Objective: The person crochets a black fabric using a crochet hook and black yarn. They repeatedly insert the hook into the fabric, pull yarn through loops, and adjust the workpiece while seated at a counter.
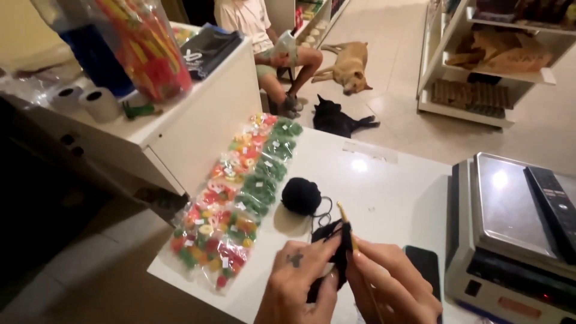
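Observation:
My left hand [298,282] and my right hand [393,288] meet at the near edge of a white counter [384,186]. Both pinch a small piece of black crochet work [338,249]. My right hand also holds a yellowish crochet hook [344,215] whose tip sticks up out of the work. A thin black strand runs from the work to a ball of black yarn [301,195] lying on the counter just beyond my hands.
Strips of bagged coloured candy [237,198] lie along the counter's left edge. A weighing scale [516,228] with a remote on it stands at right, a dark phone [426,264] beside my right hand. A seated person [264,42], a tan dog [348,66] and a black animal [339,118] are beyond.

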